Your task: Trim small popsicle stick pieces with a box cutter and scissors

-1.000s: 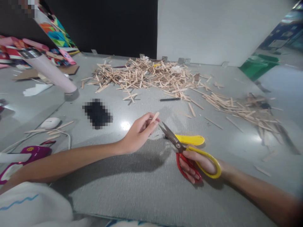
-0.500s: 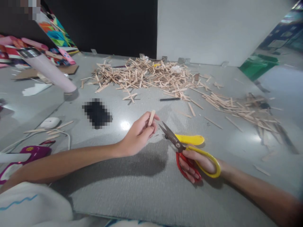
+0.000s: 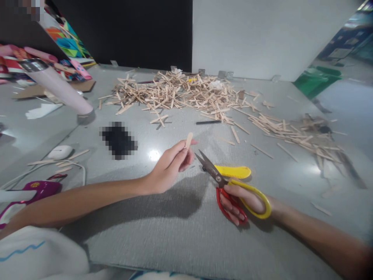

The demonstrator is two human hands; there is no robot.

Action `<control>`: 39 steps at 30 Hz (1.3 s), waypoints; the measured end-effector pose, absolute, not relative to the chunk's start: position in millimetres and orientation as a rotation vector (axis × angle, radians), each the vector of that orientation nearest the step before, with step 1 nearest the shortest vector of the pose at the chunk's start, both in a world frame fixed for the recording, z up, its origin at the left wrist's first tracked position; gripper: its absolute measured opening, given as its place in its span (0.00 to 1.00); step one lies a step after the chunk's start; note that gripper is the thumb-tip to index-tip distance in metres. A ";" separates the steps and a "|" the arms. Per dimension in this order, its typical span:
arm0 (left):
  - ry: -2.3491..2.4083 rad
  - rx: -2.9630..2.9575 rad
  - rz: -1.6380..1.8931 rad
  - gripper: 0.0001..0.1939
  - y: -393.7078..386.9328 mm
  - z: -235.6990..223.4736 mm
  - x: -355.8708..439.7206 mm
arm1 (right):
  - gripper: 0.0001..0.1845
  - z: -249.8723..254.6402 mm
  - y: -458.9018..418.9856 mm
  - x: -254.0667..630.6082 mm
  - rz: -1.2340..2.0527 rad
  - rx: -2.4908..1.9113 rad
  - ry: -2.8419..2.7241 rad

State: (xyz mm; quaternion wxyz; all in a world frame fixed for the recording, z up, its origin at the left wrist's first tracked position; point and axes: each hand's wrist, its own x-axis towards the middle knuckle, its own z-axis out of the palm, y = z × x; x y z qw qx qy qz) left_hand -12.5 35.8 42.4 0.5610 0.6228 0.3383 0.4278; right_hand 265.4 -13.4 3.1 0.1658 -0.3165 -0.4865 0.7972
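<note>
My left hand (image 3: 170, 167) pinches a short wooden stick (image 3: 189, 140) between thumb and fingertips, its end pointing up and away. Just to its right, my right hand (image 3: 243, 202) rests on the grey table (image 3: 180, 229) with fingers through the red and yellow handles of a pair of scissors (image 3: 225, 182). The blades are slightly apart and point up-left toward the stick, a small gap away. A yellow blade cover (image 3: 233, 171) lies beside the scissors.
A big heap of wooden sticks (image 3: 180, 93) covers the far table, with a second spread (image 3: 294, 132) at the right. A black pen (image 3: 208, 122), a dark blurred object (image 3: 118, 139), a pink tube (image 3: 61, 91), a white mouse (image 3: 60, 152) and a magenta tool (image 3: 35, 190) lie around.
My left hand has turned the stick in its fingertips and lifted it a little, so it stands more upright. The right hand and scissors have stayed put.
</note>
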 end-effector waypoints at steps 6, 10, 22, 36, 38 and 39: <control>0.818 1.485 1.006 0.21 37.2 32.3 -18.6 | 0.36 3.5 -12.4 265.7 2.289 -0.913 -1.385; 0.903 1.558 0.987 0.21 36.0 28.6 -20.8 | 0.37 3.5 -12.2 265.6 2.284 -0.915 -1.390; 0.761 1.513 0.917 0.21 34.5 26.5 -16.9 | 0.35 6.1 -14.3 264.5 2.271 -0.952 -1.359; 0.914 1.521 0.937 0.19 37.5 25.0 -17.3 | 0.35 5.9 -12.5 265.1 2.265 -0.893 -1.395; 0.935 1.515 0.941 0.19 38.5 21.2 -18.1 | 0.35 6.0 -12.5 265.0 2.267 -0.883 -1.391; 0.938 1.512 0.937 0.20 38.9 19.9 -18.4 | 0.35 6.2 -12.4 265.0 2.267 -0.881 -1.389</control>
